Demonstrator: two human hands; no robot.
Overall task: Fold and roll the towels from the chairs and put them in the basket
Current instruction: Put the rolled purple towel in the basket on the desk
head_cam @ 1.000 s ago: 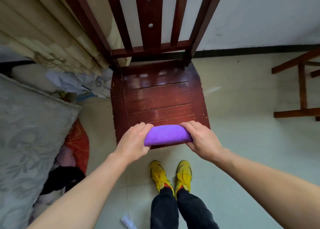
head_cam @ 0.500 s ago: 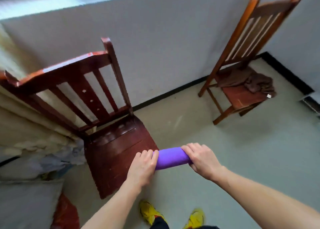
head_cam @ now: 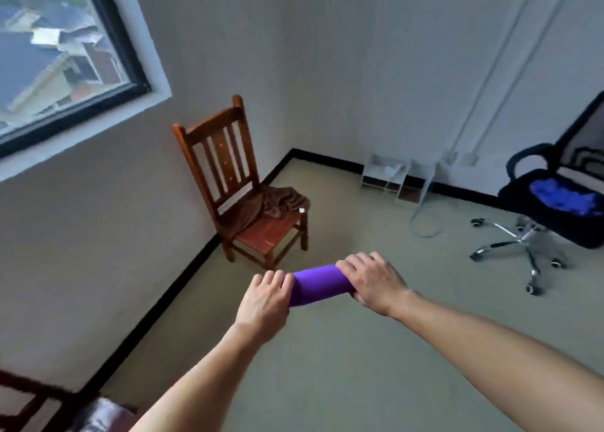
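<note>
The purple towel (head_cam: 318, 284) was rolled and held in the air near the wooden chair (head_cam: 228, 176), the left hand (head_cam: 264, 296) and right hand (head_cam: 372, 281) gripping its ends. A brown towel (head_cam: 274, 204) lay crumpled on that chair, unfolded; no basket showed.

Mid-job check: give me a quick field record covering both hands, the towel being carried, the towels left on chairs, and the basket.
left hand: grips the left end of the purple towel roll
right hand: grips its right end
roll state: rolled up, held in mid-air
wooden chair: brown towel bunched on the seat
office chair: blue towel crumpled on the seat
basket: not in view
</note>
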